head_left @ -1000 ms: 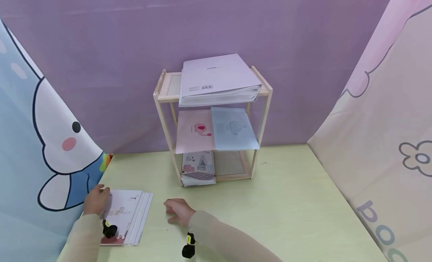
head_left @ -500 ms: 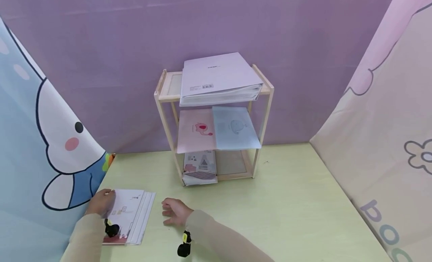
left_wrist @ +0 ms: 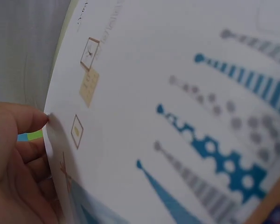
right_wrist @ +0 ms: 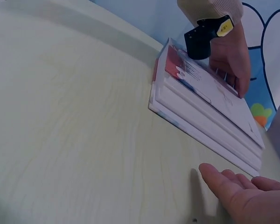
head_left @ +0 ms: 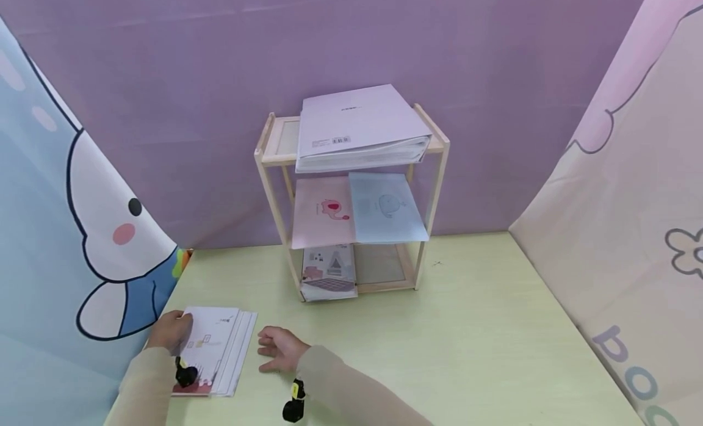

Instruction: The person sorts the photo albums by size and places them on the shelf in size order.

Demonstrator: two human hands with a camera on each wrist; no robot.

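A fanned stack of thin white notebooks (head_left: 211,346) lies at the table's left side. My left hand (head_left: 170,331) is at its left edge, gripping the top notebook (left_wrist: 130,93). In the left wrist view the thumb lies on that edge and the fingers curl beside and behind it. The cover shows small framed drawings and blue and grey patterned triangles. My right hand (head_left: 282,350) hovers just right of the stack, fingers loosely bent, holding nothing. In the right wrist view this hand (right_wrist: 252,196) appears low over the table, apart from the lower notebooks (right_wrist: 200,123).
A wooden three-tier shelf (head_left: 434,197) stands at the back. Thick white binders (head_left: 359,124) lie on top; a pink booklet (head_left: 321,221) and a blue booklet (head_left: 390,209) are in the middle. A printed notebook (head_left: 329,273) sits bottom left. A printed curtain (head_left: 99,231) borders the left edge.
My left hand has settled lower onto the stack's left edge and closed round it. My right hand has shifted slightly left towards the stack, its fingers spreading a little. The head view has turned slightly left.
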